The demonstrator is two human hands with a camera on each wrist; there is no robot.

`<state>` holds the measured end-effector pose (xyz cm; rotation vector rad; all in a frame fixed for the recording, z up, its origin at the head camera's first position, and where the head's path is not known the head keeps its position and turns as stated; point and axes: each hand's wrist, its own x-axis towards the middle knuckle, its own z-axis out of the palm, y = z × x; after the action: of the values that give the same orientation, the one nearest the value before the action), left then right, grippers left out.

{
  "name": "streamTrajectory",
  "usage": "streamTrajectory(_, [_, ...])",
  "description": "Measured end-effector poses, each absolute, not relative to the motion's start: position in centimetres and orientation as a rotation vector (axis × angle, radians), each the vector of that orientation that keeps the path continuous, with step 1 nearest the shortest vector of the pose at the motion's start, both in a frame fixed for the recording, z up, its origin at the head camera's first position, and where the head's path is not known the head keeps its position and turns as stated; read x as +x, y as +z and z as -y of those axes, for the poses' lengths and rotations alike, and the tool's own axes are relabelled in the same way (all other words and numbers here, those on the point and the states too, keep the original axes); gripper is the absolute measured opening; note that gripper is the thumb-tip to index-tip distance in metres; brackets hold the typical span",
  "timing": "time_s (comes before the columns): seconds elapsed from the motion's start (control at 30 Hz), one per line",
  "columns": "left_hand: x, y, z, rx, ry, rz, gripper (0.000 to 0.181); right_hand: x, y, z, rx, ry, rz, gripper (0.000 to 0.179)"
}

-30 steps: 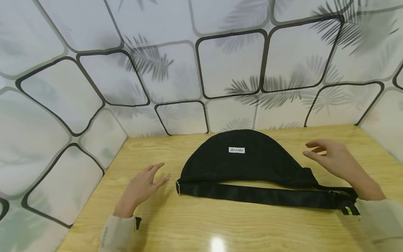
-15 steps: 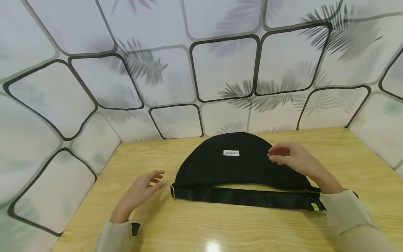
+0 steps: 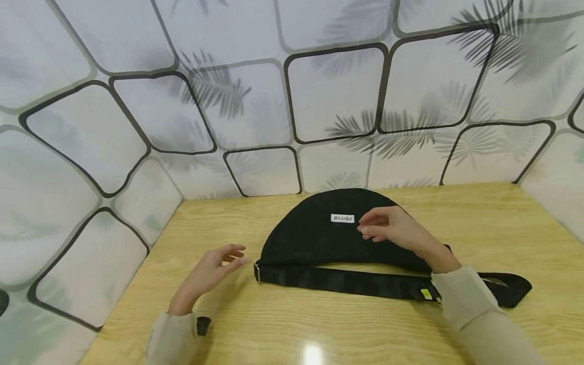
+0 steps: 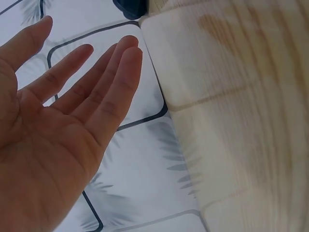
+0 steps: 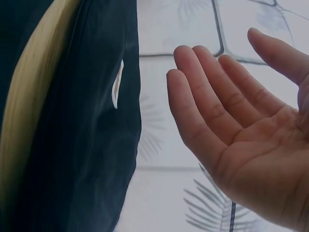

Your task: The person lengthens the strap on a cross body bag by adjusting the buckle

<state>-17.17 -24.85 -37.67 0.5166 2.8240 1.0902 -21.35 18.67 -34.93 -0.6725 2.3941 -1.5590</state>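
Note:
A black half-moon waist bag point(image 3: 315, 233) lies on the table with its curved edge toward the wall. A small white label point(image 3: 342, 218) is sewn near its middle. Along its near side runs a wide black strap point(image 3: 337, 282) with a buckle marked by a yellow patch point(image 3: 426, 294). My right hand point(image 3: 401, 230) hovers over the right half of the bag, fingers relaxed, holding nothing. My left hand point(image 3: 207, 276) hangs above the table just left of the bag, its palm and loose fingers point(image 4: 111, 96) bare in the left wrist view.
The light wood-grain table point(image 3: 283, 324) meets a patterned wall covering point(image 3: 337, 101) behind the bag and on both sides. A loop of strap point(image 3: 515, 289) reaches out to the right, partly behind the right sleeve point(image 3: 470, 299).
My right hand has moved left, from beside the bag's right end to over its right half. The left hand has stayed almost in place. The bag lies as before.

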Motion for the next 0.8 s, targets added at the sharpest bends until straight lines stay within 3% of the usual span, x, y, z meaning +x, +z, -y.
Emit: streamTrajectory(0.8, [-16.6, -37.5, 25.0, 0.518, 1.397, -2.464, 0.048, -22.1, -36.2, -12.4, -0.714, -1.491, -2.161, 0.038])
